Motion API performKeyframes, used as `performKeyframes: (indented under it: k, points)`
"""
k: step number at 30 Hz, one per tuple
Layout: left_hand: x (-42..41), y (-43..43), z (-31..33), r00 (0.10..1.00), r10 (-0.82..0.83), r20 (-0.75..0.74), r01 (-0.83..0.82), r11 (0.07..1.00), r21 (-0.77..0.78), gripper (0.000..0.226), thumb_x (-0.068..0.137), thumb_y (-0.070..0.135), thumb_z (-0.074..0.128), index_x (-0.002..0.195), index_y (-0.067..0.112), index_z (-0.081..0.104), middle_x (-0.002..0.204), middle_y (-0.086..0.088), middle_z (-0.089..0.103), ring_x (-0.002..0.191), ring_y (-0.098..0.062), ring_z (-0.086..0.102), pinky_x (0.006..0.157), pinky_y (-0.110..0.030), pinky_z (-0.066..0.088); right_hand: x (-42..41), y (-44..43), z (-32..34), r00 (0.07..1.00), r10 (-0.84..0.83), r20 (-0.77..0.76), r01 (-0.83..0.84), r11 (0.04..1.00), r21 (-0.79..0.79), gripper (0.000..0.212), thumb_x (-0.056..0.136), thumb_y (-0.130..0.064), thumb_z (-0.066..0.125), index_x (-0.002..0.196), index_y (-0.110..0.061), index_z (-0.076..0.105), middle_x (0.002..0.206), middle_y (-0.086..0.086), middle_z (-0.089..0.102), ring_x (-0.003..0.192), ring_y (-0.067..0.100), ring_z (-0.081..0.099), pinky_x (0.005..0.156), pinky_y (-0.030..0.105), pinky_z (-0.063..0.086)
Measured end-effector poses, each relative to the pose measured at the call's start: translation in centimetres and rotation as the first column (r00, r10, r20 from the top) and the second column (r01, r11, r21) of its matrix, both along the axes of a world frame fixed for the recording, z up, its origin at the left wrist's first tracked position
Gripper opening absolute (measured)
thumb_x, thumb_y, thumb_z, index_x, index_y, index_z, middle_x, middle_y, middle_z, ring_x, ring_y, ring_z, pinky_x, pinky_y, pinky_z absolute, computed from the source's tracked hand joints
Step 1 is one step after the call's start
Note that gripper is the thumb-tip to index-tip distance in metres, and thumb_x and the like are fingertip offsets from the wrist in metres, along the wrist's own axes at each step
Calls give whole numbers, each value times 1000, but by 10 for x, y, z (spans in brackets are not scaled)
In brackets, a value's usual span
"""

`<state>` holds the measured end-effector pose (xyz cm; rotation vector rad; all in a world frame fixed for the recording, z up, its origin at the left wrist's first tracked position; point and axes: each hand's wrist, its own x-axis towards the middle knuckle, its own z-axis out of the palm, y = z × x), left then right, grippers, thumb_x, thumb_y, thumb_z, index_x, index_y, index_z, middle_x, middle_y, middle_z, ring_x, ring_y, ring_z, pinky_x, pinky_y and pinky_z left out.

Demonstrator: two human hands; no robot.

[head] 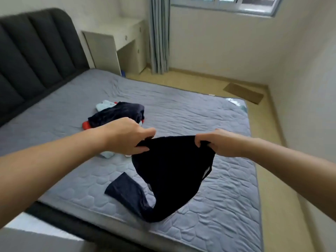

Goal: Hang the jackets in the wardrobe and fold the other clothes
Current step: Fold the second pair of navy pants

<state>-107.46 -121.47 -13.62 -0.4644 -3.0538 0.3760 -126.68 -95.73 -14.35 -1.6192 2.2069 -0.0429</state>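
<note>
A padded dark headboard (36, 51) stands along the left edge of the bed, and the quilted grey-blue mattress (200, 110) carries everything else. Toward the mattress's middle, nearer the headboard side, a loose pile of clothes (118, 113) lies unfolded: a navy piece on top, with pale blue and red pieces showing from under it. It looks like work waiting its turn.

In front of that pile, the left hand (125, 137) pinches one upper corner of a dark garment (171, 166), thumb and curled fingers closed on the cloth. The garment hangs between the two hands above the near half of the mattress, its top edge drawn fairly taut. One long part, a sleeve or a leg (125, 190), I cannot tell which, trails down and lies on the mattress close to the near edge. The right hand (218, 144) grips the other upper corner in the same way.

Holding it by two corners lets the cloth fall open under its own weight, likely so it can be identified and laid flat for folding. Beyond the far right corner of the bed, a flat brown mat (243, 93) lies on the floor. No wardrobe is in view.
</note>
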Motion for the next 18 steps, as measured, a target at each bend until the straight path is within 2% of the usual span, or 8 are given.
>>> performKeyframes:
  k: [2, 5, 7, 9, 12, 13, 15, 18]
  points:
    - [-5, 19, 57, 996, -35, -81, 30, 998, -57, 33, 87, 50, 51, 103, 24, 38, 69, -1, 60, 62, -27, 60, 56, -36, 48, -4, 26, 66, 997, -10, -79, 6, 999, -53, 36, 93, -4, 42, 96, -40, 46, 70, -9, 48, 59, 7, 42, 57, 24, 39]
    - [-6, 39, 145, 995, -31, -99, 18, 992, -127, 45, 92, 48, 48, 128, 36, 24, 87, 5, 64, 76, -18, 61, 67, -33, 48, -4, 55, 158, 981, -52, -189, 34, 995, -93, 42, 87, -2, 43, 100, -40, 52, 70, -13, 50, 59, 4, 45, 59, 22, 39]
    - [1, 53, 200, 990, -47, -133, 26, 988, -154, 67, 95, 46, 47, 143, 49, 0, 82, 7, 64, 66, -11, 55, 63, -26, 42, -2, 73, 212, 965, -66, -253, 41, 994, -100, 44, 83, 4, 42, 99, -32, 61, 74, -15, 55, 62, 0, 48, 66, 22, 43]
    - [8, 68, 246, 981, -110, -160, 75, 975, -210, 77, 97, 40, 48, 143, 54, -12, 79, 8, 65, 61, -8, 52, 61, -23, 43, -1, 89, 257, 939, -71, -337, 47, 996, -80, 38, 80, 7, 42, 92, -20, 66, 74, -7, 55, 62, 6, 47, 70, 26, 45]
    - [15, 87, 298, 876, -379, -298, 242, 880, -408, 76, 92, 31, 59, 148, 47, 12, 69, 11, 62, 46, -4, 41, 47, -14, 35, 5, 110, 314, 878, -76, -472, 63, 997, -43, 29, 78, 10, 43, 81, -8, 65, 71, 1, 51, 66, 16, 44, 66, 25, 41]
    - [16, 91, 313, 869, -380, -317, 226, 875, -429, 73, 92, 31, 59, 149, 46, 15, 72, 12, 64, 47, -4, 44, 48, -13, 35, 7, 116, 330, 858, -88, -506, 74, 996, -48, 28, 78, 10, 43, 82, -6, 65, 71, 1, 50, 67, 16, 44, 63, 22, 39]
    - [18, 96, 338, 934, -208, -290, 118, 947, -300, 60, 96, 35, 50, 147, 46, 19, 90, 12, 67, 62, -2, 55, 59, -15, 43, 13, 126, 357, 832, -129, -539, 107, 992, -72, 33, 81, 10, 41, 86, -7, 68, 74, -1, 54, 70, 14, 48, 62, 16, 37]
    - [17, 98, 367, 960, -53, -275, 41, 998, -48, 37, 95, 35, 54, 125, 45, 34, 72, 10, 61, 59, -3, 52, 54, -16, 43, 20, 140, 388, 828, -226, -514, 179, 974, -139, 33, 87, 5, 40, 95, -6, 70, 76, -6, 57, 70, 5, 49, 67, 14, 39]
